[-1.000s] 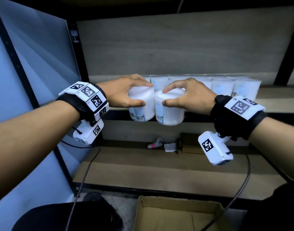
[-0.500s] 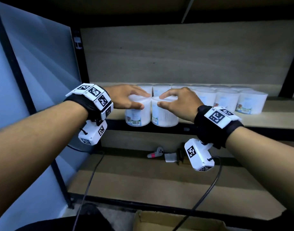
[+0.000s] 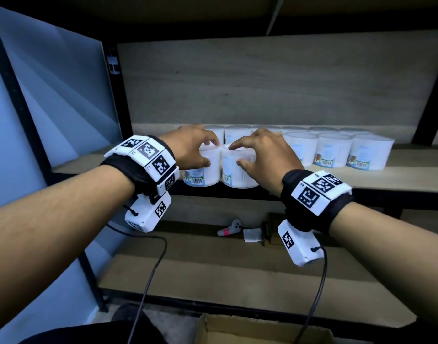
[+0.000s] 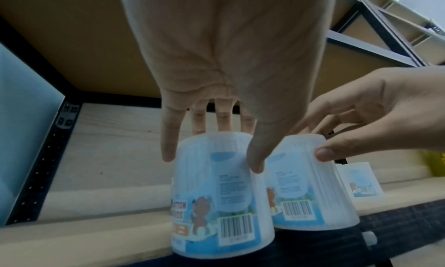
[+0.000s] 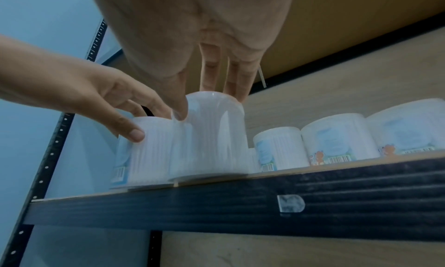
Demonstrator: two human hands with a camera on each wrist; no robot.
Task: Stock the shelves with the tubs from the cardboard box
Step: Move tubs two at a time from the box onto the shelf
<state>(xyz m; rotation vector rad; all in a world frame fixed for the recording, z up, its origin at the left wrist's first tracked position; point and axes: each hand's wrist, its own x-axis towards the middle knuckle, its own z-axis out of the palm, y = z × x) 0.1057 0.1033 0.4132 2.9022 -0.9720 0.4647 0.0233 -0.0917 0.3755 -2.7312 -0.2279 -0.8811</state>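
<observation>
Two white tubs with blue bear labels stand side by side at the front edge of the wooden shelf point(image 3: 399, 180). My left hand point(image 3: 208, 153) grips the left tub point(image 3: 203, 170) from above, thumb on its front and fingers over its lid. My right hand point(image 3: 237, 155) grips the right tub point(image 3: 237, 177) the same way. In the left wrist view my left hand point(image 4: 211, 153) straddles the left tub point(image 4: 216, 195), next to the right tub point(image 4: 301, 185). The right wrist view has my right hand point(image 5: 209, 103) over the right tub point(image 5: 209, 138). The cardboard box point(image 3: 250, 331) lies below.
Several more tubs point(image 3: 332, 150) stand in rows on the shelf to the right and behind. The lower shelf point(image 3: 213, 269) holds a small white and pink device point(image 3: 230, 227) and a paper scrap point(image 3: 250, 235). A pale panel point(image 3: 51, 95) closes off the left side.
Both hands carried the two tubs forward from in front of the shelf and set them down on its front edge. The fingers look looser on the lids now.
</observation>
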